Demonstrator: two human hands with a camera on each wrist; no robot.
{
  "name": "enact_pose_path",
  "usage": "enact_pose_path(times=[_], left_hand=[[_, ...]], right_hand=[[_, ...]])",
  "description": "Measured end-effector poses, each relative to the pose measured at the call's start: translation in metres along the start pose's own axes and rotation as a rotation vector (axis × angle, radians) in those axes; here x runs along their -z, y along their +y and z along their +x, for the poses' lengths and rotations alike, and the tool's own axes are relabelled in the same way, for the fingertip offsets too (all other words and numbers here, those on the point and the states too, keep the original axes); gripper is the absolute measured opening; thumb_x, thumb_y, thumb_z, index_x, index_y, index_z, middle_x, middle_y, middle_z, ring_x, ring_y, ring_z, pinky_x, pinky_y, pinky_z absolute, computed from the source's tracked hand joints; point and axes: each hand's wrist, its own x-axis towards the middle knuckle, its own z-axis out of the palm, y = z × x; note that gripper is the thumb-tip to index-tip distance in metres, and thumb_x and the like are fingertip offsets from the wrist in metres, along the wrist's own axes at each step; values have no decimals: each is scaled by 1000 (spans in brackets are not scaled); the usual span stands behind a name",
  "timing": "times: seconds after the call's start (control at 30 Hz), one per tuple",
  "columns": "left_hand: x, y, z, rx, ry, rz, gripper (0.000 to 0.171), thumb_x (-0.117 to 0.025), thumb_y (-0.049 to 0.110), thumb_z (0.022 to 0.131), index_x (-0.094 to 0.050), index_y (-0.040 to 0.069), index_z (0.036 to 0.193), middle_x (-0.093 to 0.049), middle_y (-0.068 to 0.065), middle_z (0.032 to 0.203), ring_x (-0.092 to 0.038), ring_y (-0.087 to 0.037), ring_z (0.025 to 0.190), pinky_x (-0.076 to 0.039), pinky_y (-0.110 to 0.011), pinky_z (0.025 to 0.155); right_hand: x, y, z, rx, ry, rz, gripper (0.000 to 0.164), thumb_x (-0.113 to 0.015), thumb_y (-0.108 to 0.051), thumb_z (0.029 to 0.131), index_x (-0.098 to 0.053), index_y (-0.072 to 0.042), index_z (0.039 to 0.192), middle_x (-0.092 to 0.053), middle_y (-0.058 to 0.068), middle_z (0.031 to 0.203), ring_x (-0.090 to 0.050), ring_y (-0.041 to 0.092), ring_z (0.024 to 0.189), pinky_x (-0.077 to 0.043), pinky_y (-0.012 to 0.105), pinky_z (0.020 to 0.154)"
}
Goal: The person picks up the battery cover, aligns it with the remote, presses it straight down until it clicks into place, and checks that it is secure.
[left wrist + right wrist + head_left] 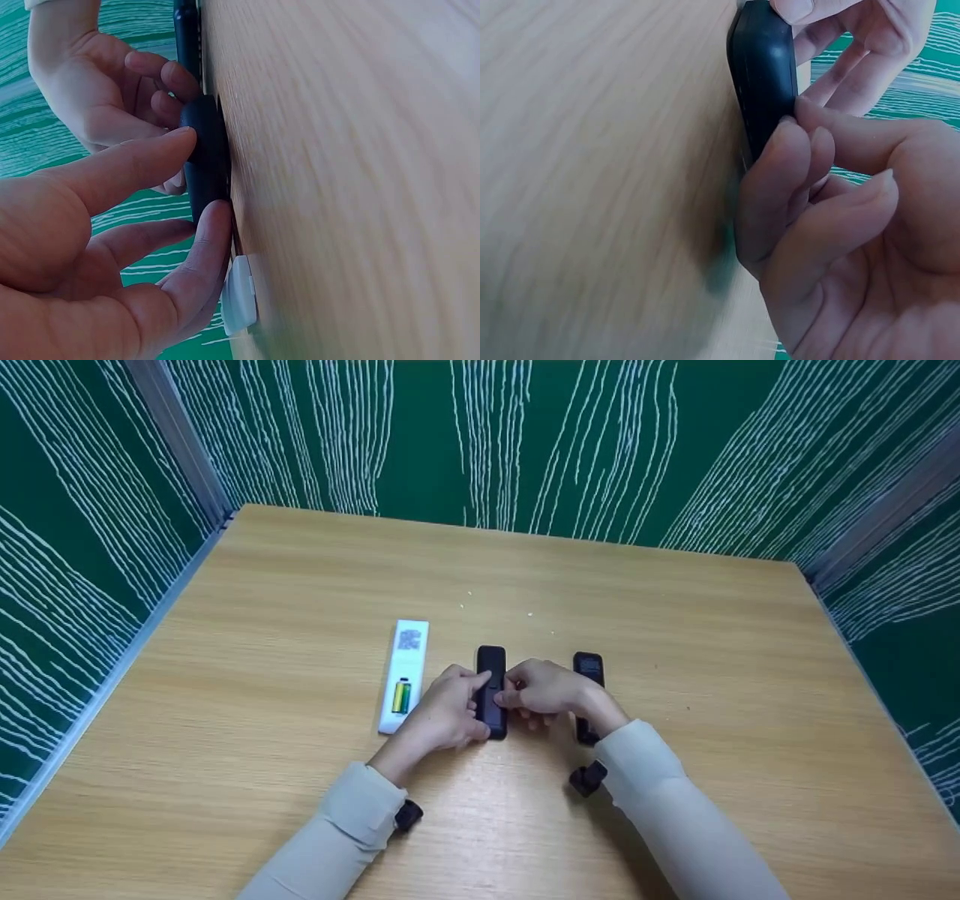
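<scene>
A black remote control [491, 658] lies back side up on the table between both hands. My left hand [444, 711] holds it by the left side and the near end, thumb on top. From the right, my right hand [549, 688] has its thumb on the middle of the back and curled fingers at the side edge. In the right wrist view, the right fingertips [786, 142] meet the dark casing [766, 60]. Left of the hands lies a white remote control [407, 661] with its battery compartment uncovered and two yellow-green batteries [401, 697] inside.
A second black remote control [589, 664] with a printed label lies to the right, partly behind the right wrist. Tiny white bits [530, 614] are scattered on the wooden table [337, 562] beyond the remotes. Green walls with white lines [420, 435] enclose the back and sides.
</scene>
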Motion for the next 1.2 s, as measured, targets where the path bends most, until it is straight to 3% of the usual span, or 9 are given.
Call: enact_pose_path(times=[0.33, 0.6, 0.9, 1.2], left_hand=[[0, 0, 2, -4, -8, 1, 99, -82, -18, 76, -41, 7, 163, -51, -11, 134, -56, -25, 106, -53, -29, 84], [5, 1, -3, -32, 2, 94, 94, -86, -7, 79, -43, 8, 162, -52, -14, 143, -58, -24, 109, -54, -36, 97], [23, 2, -10, -67, 45, 119, 89, -88, 2, 80, -49, 10, 159, -53, -14, 143, -58, -24, 103, -54, -36, 88], [48, -6, -21, -112, 86, 138, 83, -86, 7, 87, -49, 14, 160, -50, -12, 151, -60, -29, 122, -56, -40, 97]], right_hand=[[-1, 1, -3, 0, 41, 7, 26, -68, -26, 105, -63, -10, 85, -60, 2, 70, -62, 16, 57, -50, 25, 48], [-3, 0, -7, 22, 102, -5, 27, -67, -30, 105, -66, -8, 89, -65, 5, 72, -62, 16, 58, -52, 28, 51], [-1, -7, -16, 69, 215, 10, 23, -69, -31, 104, -67, -13, 90, -66, 7, 72, -63, 16, 58, -47, 25, 51], [-1, -11, -24, 111, 278, 39, 20, -68, -30, 104, -69, -13, 94, -68, 12, 81, -66, 24, 64, -45, 27, 53]])
